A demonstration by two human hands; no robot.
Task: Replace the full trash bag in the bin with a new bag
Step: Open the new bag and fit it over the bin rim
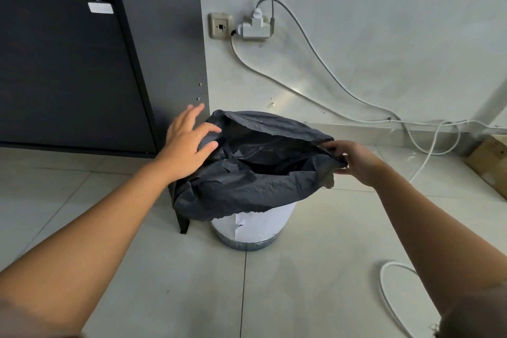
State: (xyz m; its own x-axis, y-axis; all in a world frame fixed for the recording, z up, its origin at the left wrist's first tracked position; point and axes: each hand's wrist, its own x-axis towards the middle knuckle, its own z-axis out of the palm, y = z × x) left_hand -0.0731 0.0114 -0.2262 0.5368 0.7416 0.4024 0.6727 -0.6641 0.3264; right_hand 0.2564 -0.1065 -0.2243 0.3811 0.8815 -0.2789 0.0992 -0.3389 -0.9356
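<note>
Crinkled black bag (255,173) (round bin (255,228))

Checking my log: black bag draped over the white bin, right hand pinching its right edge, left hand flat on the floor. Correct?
The left hand is wrong: the head view shows it raised, open against the left edge of the black bag. The rest holds: the bag drapes over the white bin, and the right hand pinches its right edge.

Soft, diffuse light is falling evenly; wall (299,90) is showing faint glare; edges are bowing; lower corners are blurring.
</note>
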